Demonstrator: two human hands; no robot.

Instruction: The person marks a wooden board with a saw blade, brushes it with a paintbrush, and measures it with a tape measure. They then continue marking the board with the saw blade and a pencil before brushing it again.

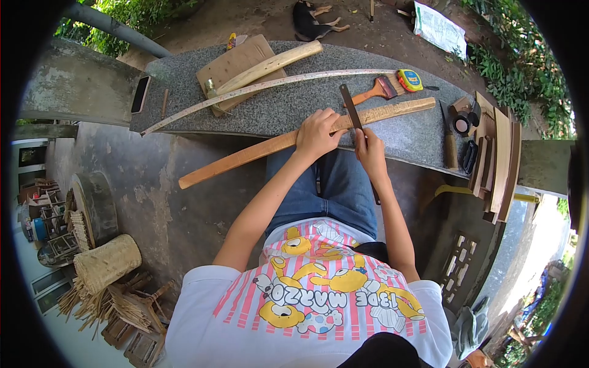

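A long wooden strip (pixel 245 156) lies across the edge of the stone bench, its left end sticking out past the edge. My left hand (pixel 318 134) is wrapped over the strip near its middle, pressing it down. In my right hand (pixel 370 153) is a dark flat metal blade (pixel 351 105), which crosses over the strip just right of my left hand. The blade's lower end is hidden in my fingers. Behind the strip, a brush (pixel 375 90) with an orange handle and a yellow tape measure (pixel 409 80) lie on the bench.
The stone bench (pixel 178 73) holds cardboard (pixel 236 60), a pale wood piece (pixel 270 66), a long thin strip (pixel 215 100) and a phone (pixel 140 94). At right are a wooden-handled tool (pixel 451 150), black items and stacked boards (pixel 500 159). A dog (pixel 313 19) lies beyond.
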